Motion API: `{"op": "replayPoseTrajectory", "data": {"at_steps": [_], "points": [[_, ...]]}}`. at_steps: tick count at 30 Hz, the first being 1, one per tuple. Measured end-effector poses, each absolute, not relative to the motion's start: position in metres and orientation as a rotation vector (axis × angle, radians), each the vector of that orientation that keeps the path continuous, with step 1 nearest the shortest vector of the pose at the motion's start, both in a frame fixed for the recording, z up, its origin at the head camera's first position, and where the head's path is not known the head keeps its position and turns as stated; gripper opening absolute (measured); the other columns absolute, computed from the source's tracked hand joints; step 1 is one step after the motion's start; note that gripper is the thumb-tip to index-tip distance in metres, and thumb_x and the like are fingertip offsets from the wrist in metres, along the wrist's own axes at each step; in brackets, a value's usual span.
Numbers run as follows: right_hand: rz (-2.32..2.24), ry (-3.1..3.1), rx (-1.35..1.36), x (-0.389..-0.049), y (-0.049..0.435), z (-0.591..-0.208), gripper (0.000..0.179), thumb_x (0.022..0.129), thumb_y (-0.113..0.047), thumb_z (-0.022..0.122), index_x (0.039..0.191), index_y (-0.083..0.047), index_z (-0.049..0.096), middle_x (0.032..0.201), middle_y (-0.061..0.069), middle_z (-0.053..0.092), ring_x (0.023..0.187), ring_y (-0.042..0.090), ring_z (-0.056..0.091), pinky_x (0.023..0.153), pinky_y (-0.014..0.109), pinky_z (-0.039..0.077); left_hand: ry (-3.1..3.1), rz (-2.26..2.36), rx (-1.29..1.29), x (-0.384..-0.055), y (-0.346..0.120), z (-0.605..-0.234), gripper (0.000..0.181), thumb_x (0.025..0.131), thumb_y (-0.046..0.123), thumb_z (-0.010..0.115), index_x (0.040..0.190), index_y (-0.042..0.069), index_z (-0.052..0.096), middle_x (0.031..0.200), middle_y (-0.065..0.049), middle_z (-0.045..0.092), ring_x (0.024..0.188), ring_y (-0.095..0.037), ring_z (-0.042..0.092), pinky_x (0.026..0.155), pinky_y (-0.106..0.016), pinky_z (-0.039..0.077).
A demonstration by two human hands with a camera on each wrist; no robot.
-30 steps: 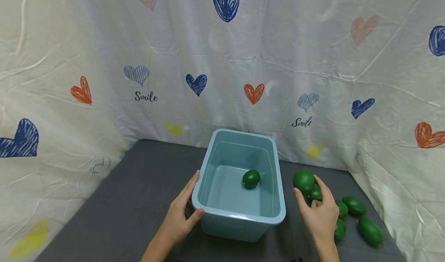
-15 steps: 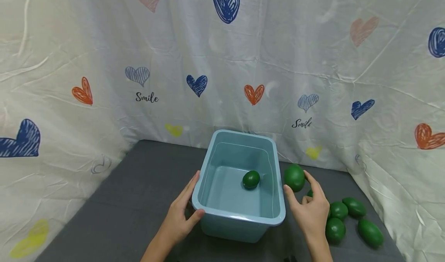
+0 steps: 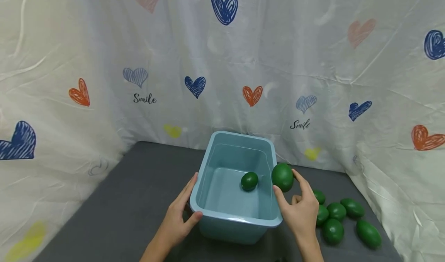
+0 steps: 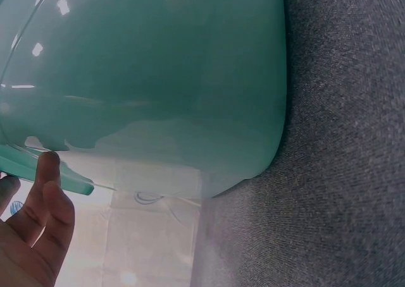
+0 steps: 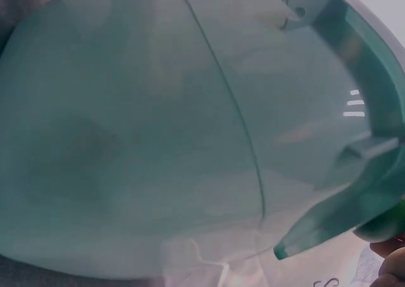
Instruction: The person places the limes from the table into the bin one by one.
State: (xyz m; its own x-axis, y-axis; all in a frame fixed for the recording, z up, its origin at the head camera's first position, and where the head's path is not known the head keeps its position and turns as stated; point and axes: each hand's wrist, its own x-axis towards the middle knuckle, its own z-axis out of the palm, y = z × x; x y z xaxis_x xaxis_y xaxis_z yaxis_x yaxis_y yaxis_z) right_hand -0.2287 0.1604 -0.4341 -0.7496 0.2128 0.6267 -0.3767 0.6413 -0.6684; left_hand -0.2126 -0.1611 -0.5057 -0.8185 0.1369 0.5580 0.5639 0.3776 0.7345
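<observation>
Looking oval, smooth, green: the held fruit [image 3: 282, 177].

The bin [image 3: 240, 218] gives free way from above, but stands just beside the right hand [image 3: 301, 211]; green fruits [image 3: 333, 231] obstruct that hand's other side.

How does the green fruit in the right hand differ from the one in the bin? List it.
Support: the held fruit is gripped by the right hand; the binned fruit lies on the floor of the blue bin.
Size: the held fruit looks larger in the head view than the binned fruit, perhaps because it is nearer the camera.
Shared: both are green and rounded.
</observation>
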Motion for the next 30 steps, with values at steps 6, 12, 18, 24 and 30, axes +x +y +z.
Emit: {"op": "replayPoseTrajectory", "data": {"at_steps": [6, 12, 18, 24, 30], "points": [[1.124, -2.16, 0.159, -0.229, 0.155, -0.435, 0.067, 0.086, -0.021, 0.091, 0.147, -0.011, 0.063, 0.14, 0.014, 0.066, 0.035, -0.002, 0.024, 0.036, 0.024, 0.029, -2.235, -1.448, -0.588, -0.211, -0.16, -0.508, 0.083, 0.102, 0.031, 0.07, 0.171, 0.025, 0.024, 0.174, -0.002, 0.03, 0.113, -0.027, 0.062, 0.066, -0.029, 0.055], [1.149, -2.147, 0.204, -0.231, 0.153, -0.433, 0.067, 0.086, -0.021, 0.091, 0.146, -0.01, 0.064, 0.139, 0.014, 0.067, 0.034, -0.003, 0.026, 0.036, 0.023, 0.028, -2.234, -1.449, -0.591, -0.211, -0.161, -0.506, 0.082, 0.103, 0.033, 0.069, 0.171, 0.023, 0.025, 0.174, -0.003, 0.03, 0.117, -0.022, 0.061, 0.067, -0.03, 0.056], [1.141, -2.171, 0.196, -0.235, 0.155, -0.429, 0.066, 0.085, -0.022, 0.092, 0.144, -0.009, 0.065, 0.136, 0.014, 0.068, 0.034, -0.001, 0.025, 0.037, 0.024, 0.029, -2.231, -1.434, -0.62, -0.212, -0.161, -0.507, 0.083, 0.103, 0.029, 0.069, 0.171, 0.021, 0.022, 0.174, -0.008, 0.029, 0.114, -0.03, 0.062, 0.066, -0.03, 0.056], [1.129, -2.211, 0.219, -0.238, 0.154, -0.429, 0.066, 0.085, -0.022, 0.092, 0.143, -0.009, 0.065, 0.135, 0.013, 0.069, 0.034, -0.002, 0.025, 0.037, 0.024, 0.029, -2.233, -1.44, -0.611, -0.212, -0.162, -0.507, 0.084, 0.103, 0.03, 0.069, 0.171, 0.023, 0.022, 0.174, -0.007, 0.029, 0.115, -0.026, 0.061, 0.067, -0.029, 0.056], [1.135, -2.266, 0.246, -0.237, 0.153, -0.427, 0.066, 0.084, -0.025, 0.093, 0.143, -0.011, 0.066, 0.133, 0.01, 0.069, 0.035, -0.001, 0.026, 0.038, 0.024, 0.028, -2.24, -1.451, -0.587, -0.212, -0.162, -0.507, 0.083, 0.102, 0.032, 0.069, 0.171, 0.023, 0.023, 0.174, -0.007, 0.03, 0.118, -0.02, 0.059, 0.066, -0.03, 0.055]]}}
